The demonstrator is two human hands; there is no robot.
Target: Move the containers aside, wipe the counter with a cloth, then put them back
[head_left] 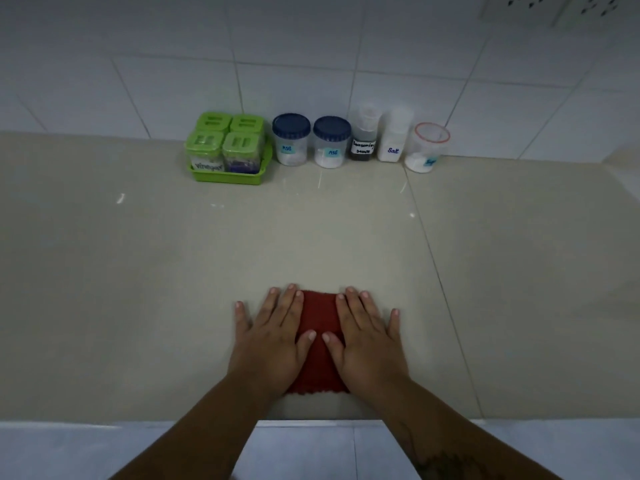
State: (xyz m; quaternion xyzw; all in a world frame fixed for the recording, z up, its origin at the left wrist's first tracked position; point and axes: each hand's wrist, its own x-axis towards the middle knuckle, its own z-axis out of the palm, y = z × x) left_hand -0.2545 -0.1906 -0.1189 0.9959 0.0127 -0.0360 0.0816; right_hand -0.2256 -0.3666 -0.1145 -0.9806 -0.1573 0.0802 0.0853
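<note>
A folded red cloth [318, 327] lies on the beige counter [173, 271] near its front edge. My left hand [273, 337] and my right hand [363, 337] both rest flat on it with straight fingers, one on each side. Along the back wall stands a row of containers: a green tray [227, 174] with several green-lidded jars, two blue-lidded MSG jars [291, 140] [331, 142], a seasoning sauce bottle [363, 136], a salt bottle [394, 136] and a red-rimmed tub [427, 148].
White wall tiles rise behind the containers, with power sockets [554, 5] at the top right. The counter's front edge [104, 422] runs just below my wrists. Tile seams cross the counter on the right.
</note>
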